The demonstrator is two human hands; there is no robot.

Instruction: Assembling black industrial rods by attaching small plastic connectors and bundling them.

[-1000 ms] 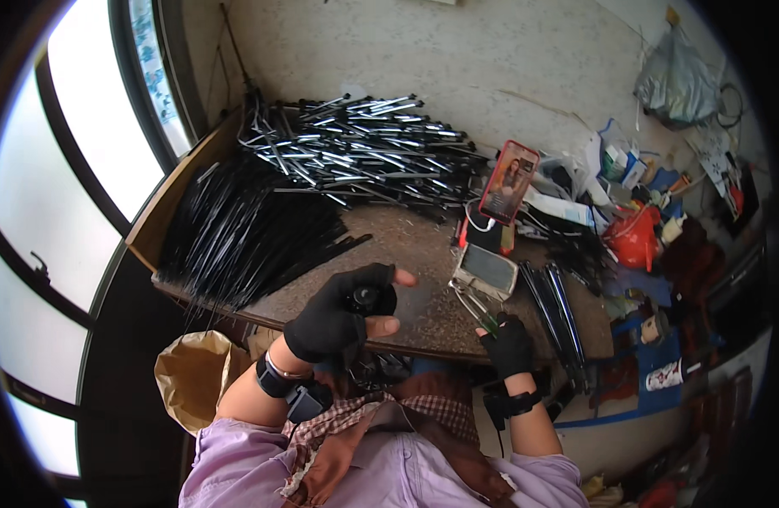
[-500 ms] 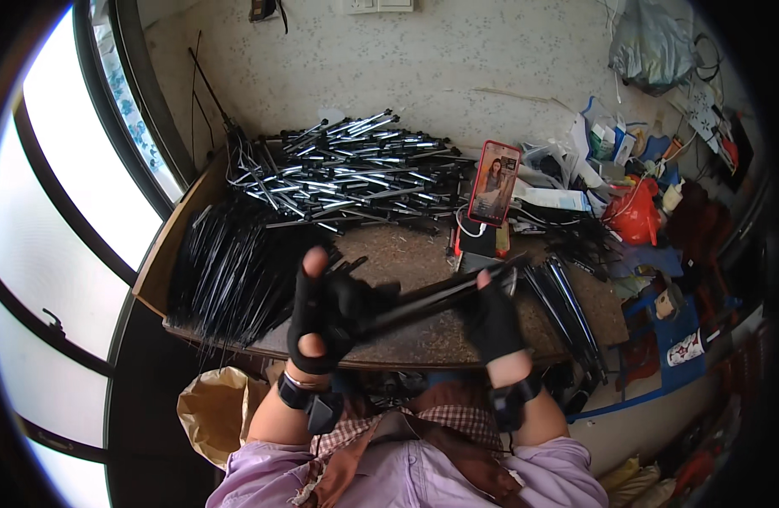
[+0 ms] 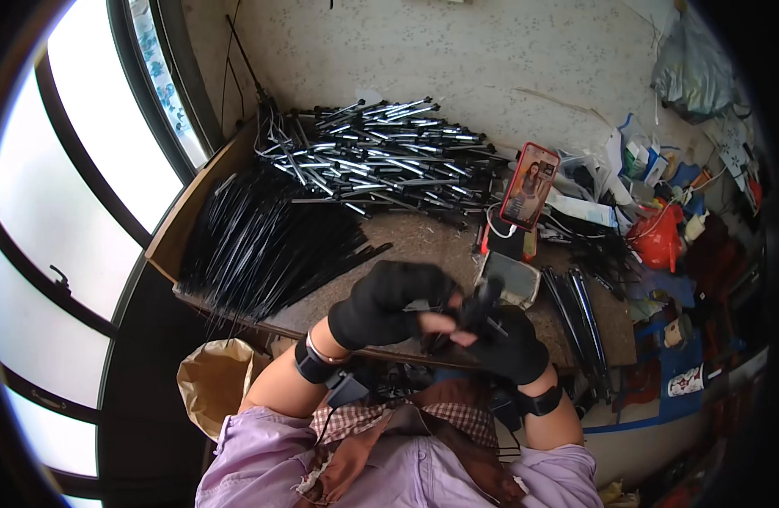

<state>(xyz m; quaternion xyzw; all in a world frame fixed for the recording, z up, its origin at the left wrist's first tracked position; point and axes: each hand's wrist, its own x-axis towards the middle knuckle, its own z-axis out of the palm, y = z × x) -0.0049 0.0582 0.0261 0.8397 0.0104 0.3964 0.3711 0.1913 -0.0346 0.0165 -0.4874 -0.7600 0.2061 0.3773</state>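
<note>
My left hand (image 3: 385, 306), in a black fingerless glove, is closed, with its fingertips meeting my right hand over the table's front edge. A dark slim piece (image 3: 489, 295) stands up from the closed fingers of my right hand (image 3: 512, 343), gloved the same way. It is blurred and seen nearly end-on, so its kind is unclear. Whatever the left fingers pinch is hidden. Left of the hands lies a thick sheaf of thin black strips (image 3: 267, 241). Behind it is a heap of silver rods with black ends (image 3: 389, 157). Several long black tubes (image 3: 580, 326) rest to the right.
A phone in a red case (image 3: 531, 186) stands on the brown table (image 3: 322, 309), with a clear-lidded box (image 3: 518, 278) before it. Farther right are a red plastic bag (image 3: 657, 235) and clutter. An open paper sack (image 3: 216, 385) sits below the table's left front.
The long dark pieces stretched between my hands no longer show lengthwise. My hands have come together, and the left has turned with its fingers curled in. The whole view has shifted.
</note>
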